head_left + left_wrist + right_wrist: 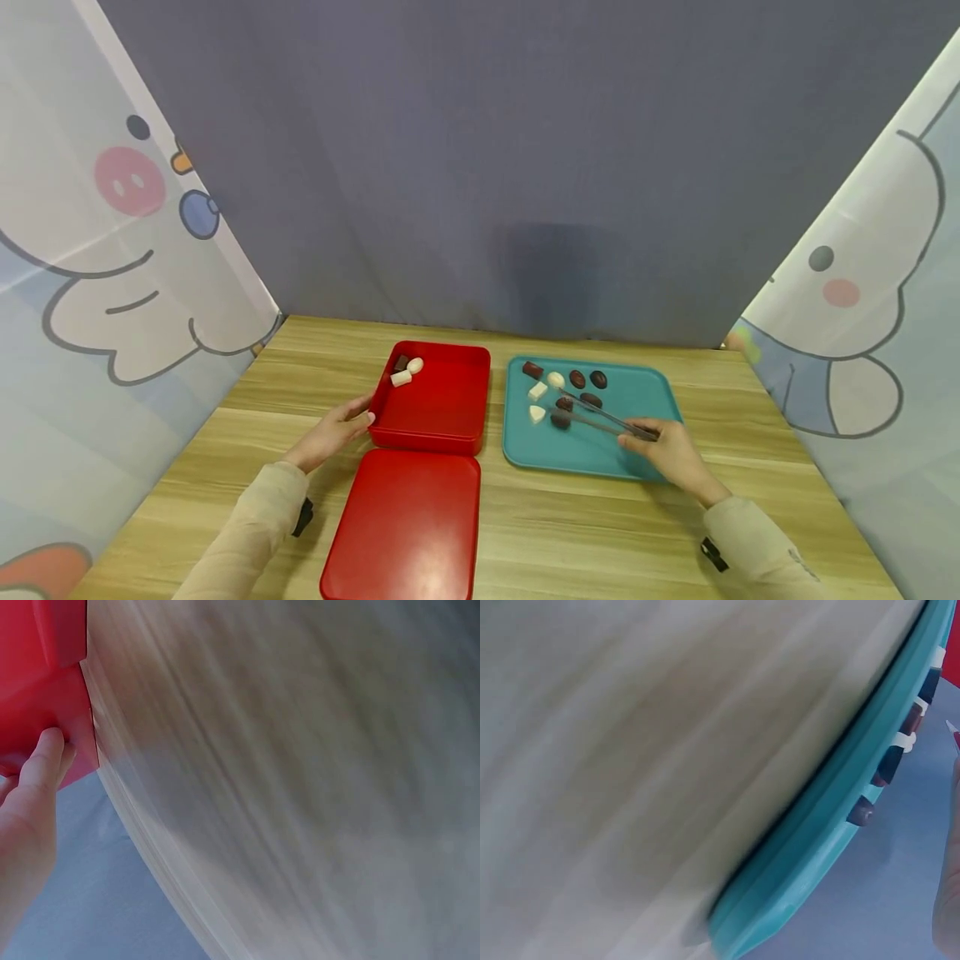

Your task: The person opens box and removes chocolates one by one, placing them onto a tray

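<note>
My left hand (330, 433) touches the left wall of an open red box (442, 400) with fairly straight fingers; the left wrist view shows its fingertips on the box wall (71, 720). Inside the box's back left corner lie a dark chocolate (401, 363), a white oval one (415, 366) and a white block-shaped one (401, 378). With my right hand (671, 454) I hold metal tongs (611, 417), their arms spread, over a teal tray (585, 458). The tong tips are among the dark chocolates (561, 419); whether they touch one I cannot tell. The right wrist view barely catches the hand.
In front of the box lies a red lid (408, 525), flat on the wooden table (555, 542). Several dark and white chocolates (537, 390) are spread over the tray's back left part. A grey curtain (480, 167) hangs behind the table, with printed cloth at both sides.
</note>
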Available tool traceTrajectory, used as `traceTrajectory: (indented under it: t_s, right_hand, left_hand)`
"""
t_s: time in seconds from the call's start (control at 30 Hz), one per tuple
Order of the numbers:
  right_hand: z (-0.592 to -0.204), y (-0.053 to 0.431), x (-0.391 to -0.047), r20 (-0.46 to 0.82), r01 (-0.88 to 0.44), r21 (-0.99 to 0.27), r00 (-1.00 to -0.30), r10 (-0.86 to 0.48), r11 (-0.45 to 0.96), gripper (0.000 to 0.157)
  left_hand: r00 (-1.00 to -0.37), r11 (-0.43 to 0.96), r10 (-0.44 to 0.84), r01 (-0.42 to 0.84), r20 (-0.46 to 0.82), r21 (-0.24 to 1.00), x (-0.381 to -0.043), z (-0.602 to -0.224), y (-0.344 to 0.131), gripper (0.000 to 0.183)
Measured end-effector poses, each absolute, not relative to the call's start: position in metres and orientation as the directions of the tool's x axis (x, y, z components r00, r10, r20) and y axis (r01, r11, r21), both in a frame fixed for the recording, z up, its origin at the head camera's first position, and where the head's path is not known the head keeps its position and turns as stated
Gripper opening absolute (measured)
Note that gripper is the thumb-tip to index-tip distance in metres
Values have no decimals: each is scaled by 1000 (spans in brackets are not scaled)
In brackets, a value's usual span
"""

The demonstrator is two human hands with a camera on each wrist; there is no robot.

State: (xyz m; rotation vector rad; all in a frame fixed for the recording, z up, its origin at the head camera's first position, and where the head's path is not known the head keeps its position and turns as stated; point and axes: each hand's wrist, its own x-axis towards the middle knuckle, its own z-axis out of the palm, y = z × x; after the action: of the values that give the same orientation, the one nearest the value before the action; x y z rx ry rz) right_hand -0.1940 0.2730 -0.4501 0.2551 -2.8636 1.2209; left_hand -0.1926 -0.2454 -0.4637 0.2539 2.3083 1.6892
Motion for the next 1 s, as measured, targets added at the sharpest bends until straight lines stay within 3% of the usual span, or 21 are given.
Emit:
traceTrajectory:
  t_s: [0.67,1.0]
  right_hand:
    - [-434,217,-213,31,-129,-785,-985,-170,605,48]
    - [-427,185,-226,90,-198,-785,-974,-208,588,44]
  left_hand:
    - [-946,312,305,-6,-106,950,-191,-462,-246,57]
    - [-946,338,309,10,-101,941,-194,-464,-247,58]
